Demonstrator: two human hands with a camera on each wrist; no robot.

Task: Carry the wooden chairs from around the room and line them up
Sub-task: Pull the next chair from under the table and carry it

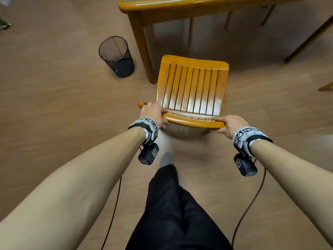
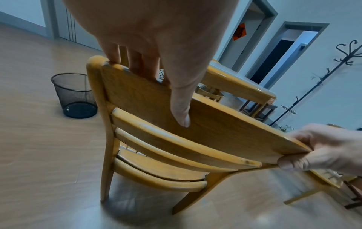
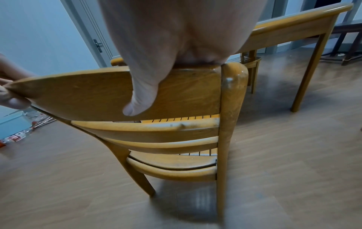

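Note:
A wooden chair (image 1: 191, 89) with a slatted seat stands in front of me, its seat facing the table. My left hand (image 1: 153, 111) grips the left end of its curved top rail (image 1: 193, 120), fingers over the far side and thumb on the near face. My right hand (image 1: 228, 124) grips the right end the same way. In the left wrist view the left hand (image 2: 156, 65) wraps the rail (image 2: 215, 122) near the left post. The right wrist view shows the right hand (image 3: 156, 65) on the rail (image 3: 88, 94) beside the right post.
A wooden table (image 1: 162, 8) stands just beyond the chair, its leg (image 1: 144, 51) near the seat's left front corner. A black mesh bin (image 1: 117, 55) sits on the floor at the left. Another chair (image 3: 249, 62) is tucked under the table. A coat stand (image 2: 321, 82) is far right.

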